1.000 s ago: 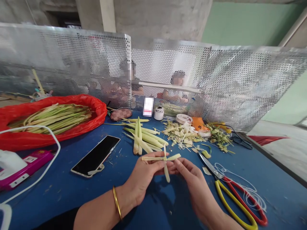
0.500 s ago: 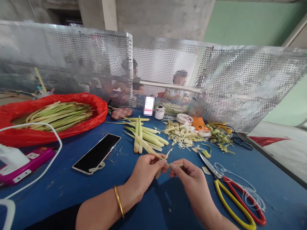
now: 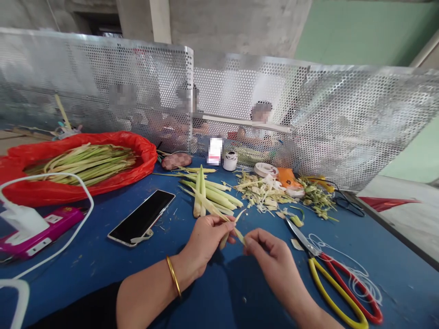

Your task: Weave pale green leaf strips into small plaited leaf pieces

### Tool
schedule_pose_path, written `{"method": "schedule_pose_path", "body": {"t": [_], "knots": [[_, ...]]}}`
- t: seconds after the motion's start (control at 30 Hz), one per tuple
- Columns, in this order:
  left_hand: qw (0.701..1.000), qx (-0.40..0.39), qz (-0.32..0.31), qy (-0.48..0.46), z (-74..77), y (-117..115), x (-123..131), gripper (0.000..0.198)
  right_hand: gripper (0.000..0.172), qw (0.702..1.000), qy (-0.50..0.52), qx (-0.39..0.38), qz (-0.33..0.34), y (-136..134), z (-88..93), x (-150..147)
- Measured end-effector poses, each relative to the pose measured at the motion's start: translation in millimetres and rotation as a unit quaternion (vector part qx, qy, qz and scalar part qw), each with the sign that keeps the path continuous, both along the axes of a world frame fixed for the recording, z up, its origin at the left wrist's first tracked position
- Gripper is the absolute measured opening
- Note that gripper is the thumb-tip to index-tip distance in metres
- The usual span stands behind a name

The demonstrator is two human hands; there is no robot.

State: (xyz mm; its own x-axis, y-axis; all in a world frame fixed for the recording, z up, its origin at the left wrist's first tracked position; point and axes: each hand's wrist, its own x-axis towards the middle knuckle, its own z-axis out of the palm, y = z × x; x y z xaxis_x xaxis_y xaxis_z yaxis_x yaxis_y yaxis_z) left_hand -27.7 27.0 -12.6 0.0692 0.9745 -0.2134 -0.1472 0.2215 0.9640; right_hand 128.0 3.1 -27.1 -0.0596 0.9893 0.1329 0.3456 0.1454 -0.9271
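Observation:
My left hand (image 3: 209, 240) pinches several pale, folded leaf strips (image 3: 239, 235) between thumb and fingers, above the blue table. One thin end sticks up past the thumb, and a longer piece runs back toward the pile. With thumb and forefinger, my right hand (image 3: 269, 251) grips the lower end of a strip stretched between the hands. Just beyond my left hand lie cut green leaf pieces (image 3: 219, 196), two of them crossed over the others. Scissors (image 3: 305, 237) with one red and one yellow handle lie right of my right hand, beside loose white string (image 3: 360, 269).
A red plastic bag (image 3: 144, 153) of long leaves stands at left, near a purple power strip (image 3: 55, 224) and white cable. A phone (image 3: 142, 217) lies left of my hands. Trimmings (image 3: 264, 192), tape (image 3: 265, 169) and a perforated metal screen (image 3: 233, 82) are behind; people sit beyond.
My right hand has moved slightly away from my left, and a strip now stretches between them. The pieces in my left hand have shifted a little. The whole view has moved slightly.

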Motion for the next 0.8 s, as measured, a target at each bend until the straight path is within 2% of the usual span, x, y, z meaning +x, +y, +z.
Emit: {"method": "schedule_pose_path", "body": {"t": [0.03, 0.1, 0.17, 0.3, 0.43, 0.5, 0.6, 0.7, 0.8], "knots": [[1.0, -0.004, -0.016, 0.004, 1.7, 0, -1, 0.021, 0.029, 0.999, 0.029, 0.004, -0.023, 2, 1.2, 2], [0.998, -0.013, -0.061, 0.015, 5.3, 0, -3, 0.023, 0.04, 0.994, 0.092, 0.002, -0.059, 7, 3.6, 4], [0.992, -0.024, -0.116, 0.032, 8.3, -1, -5, 0.026, 0.042, 0.991, 0.121, -0.016, -0.051, 9, 5.3, 5], [0.98, -0.021, -0.184, 0.071, 10.9, -4, -6, 0.023, 0.028, 0.999, 0.046, -0.022, -0.017, 9, 4.4, 7], [0.973, -0.012, -0.206, 0.105, 10.9, -7, -5, 0.019, 0.02, 0.996, -0.049, 0.06, -0.05, 9, 4.8, 11], [0.962, -0.006, -0.239, 0.134, 8.7, -10, -4, 0.022, 0.018, 0.992, -0.074, 0.099, -0.025, 7, 8.4, 12], [0.943, 0.002, -0.294, 0.159, 3.0, -13, -2, 0.028, 0.012, 0.99, -0.091, 0.102, 0.029, 3, 14.2, 9], [0.941, -0.01, -0.303, 0.151, 0.4, -15, 0, 0.027, 0.013, 0.99, -0.092, 0.101, 0.034, -1, 16.3, 5], [0.952, -0.02, -0.261, 0.158, 3.8, -15, 2, 0.027, 0.018, 0.982, -0.12, 0.148, 0.007, -5, 15.7, 5]]}}
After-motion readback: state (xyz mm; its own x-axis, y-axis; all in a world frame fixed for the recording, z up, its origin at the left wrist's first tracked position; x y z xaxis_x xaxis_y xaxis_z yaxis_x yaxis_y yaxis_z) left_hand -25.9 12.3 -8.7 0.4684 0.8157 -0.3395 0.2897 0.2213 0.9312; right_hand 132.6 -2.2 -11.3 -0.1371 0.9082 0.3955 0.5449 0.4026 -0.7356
